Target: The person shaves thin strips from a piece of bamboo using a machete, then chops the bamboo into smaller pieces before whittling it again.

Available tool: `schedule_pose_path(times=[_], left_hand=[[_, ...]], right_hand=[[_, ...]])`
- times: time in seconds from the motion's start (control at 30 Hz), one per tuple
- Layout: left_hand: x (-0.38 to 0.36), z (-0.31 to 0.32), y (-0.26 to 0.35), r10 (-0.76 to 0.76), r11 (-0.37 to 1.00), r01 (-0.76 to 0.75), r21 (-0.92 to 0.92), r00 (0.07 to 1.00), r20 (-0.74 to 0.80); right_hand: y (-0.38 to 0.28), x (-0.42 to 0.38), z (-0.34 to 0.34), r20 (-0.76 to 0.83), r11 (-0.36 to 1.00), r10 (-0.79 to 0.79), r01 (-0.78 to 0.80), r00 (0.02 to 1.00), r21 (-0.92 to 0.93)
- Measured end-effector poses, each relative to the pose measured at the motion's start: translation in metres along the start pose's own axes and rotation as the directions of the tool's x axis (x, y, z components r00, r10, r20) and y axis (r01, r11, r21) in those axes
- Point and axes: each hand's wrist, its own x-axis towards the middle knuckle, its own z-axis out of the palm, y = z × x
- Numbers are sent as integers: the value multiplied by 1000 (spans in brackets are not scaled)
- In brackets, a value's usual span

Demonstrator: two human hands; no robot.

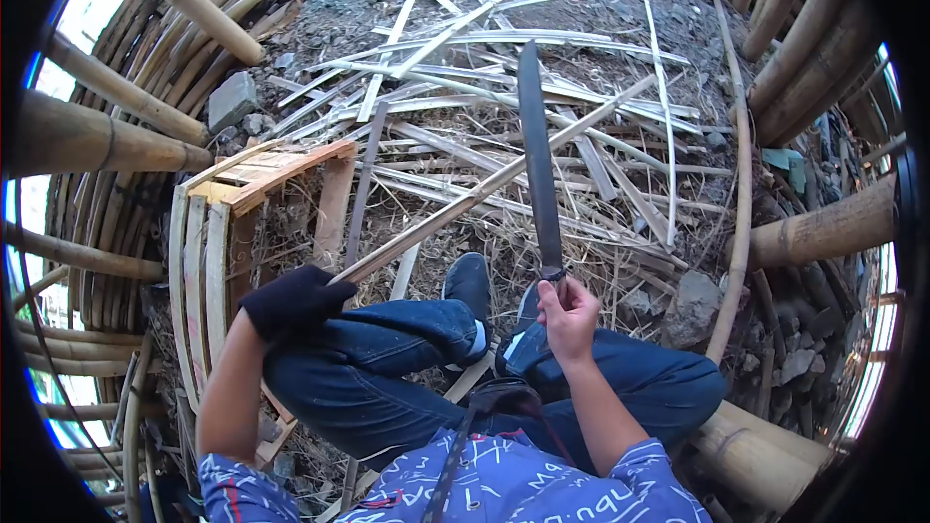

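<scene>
My left hand (pixel 295 302), in a dark glove, is closed round the lower end of a long bamboo strip (pixel 455 209) above my left thigh. The strip slants up to the right and crosses the blade of a long machete (pixel 539 150); whether they touch, I cannot tell. Bare and closed, my right hand (pixel 570 318) grips the machete's handle near my right knee, with the blade pointing up and away from me. Many split bamboo strips (pixel 465 36) lie criss-crossed on the ground beyond my feet.
A wooden crate-like frame (pixel 218 261) stands at the left, with a grey block (pixel 232 102) behind it. Thick bamboo poles (pixel 823 228) jut in from both sides. A stone (pixel 692 312) lies right of my right hand, beside a long thin pole (pixel 741 184).
</scene>
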Motion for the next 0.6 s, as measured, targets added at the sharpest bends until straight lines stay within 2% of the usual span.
schedule_pose_path(times=[0.07,0.13,0.23,0.3,0.33,0.37,0.4,0.47,0.53,0.6], left_hand=[[-9,1,16,-19,1000,21,-17,997,70],[-12,4,20,-117,991,98,95,968,221],[-10,23,1,-187,981,165,98,938,291],[-14,39,6,-223,970,185,156,933,281],[-15,47,6,-251,958,199,207,929,271],[-10,58,-6,-246,967,216,139,934,258],[-6,71,-18,-247,965,214,151,932,264],[-1,91,-30,-195,973,223,-62,936,293],[-5,107,-24,-237,965,258,-43,931,278],[-10,123,-24,-147,974,174,-147,973,180]], right_hand=[[-2,-7,-8,-23,998,16,-15,1000,63],[-3,-12,-17,-43,990,131,-129,990,49],[10,-17,-33,-101,974,221,-215,970,66],[15,-21,-33,-121,959,276,-264,954,102],[18,-22,-32,-133,961,269,-258,954,97],[22,-24,-30,-148,964,262,-250,954,91],[26,-25,-30,-157,962,269,-255,950,99],[29,-24,-29,-110,985,167,-170,980,-13],[22,-23,-28,-96,985,164,-169,982,-46],[24,-23,-26,-59,968,-30,14,998,-252]])
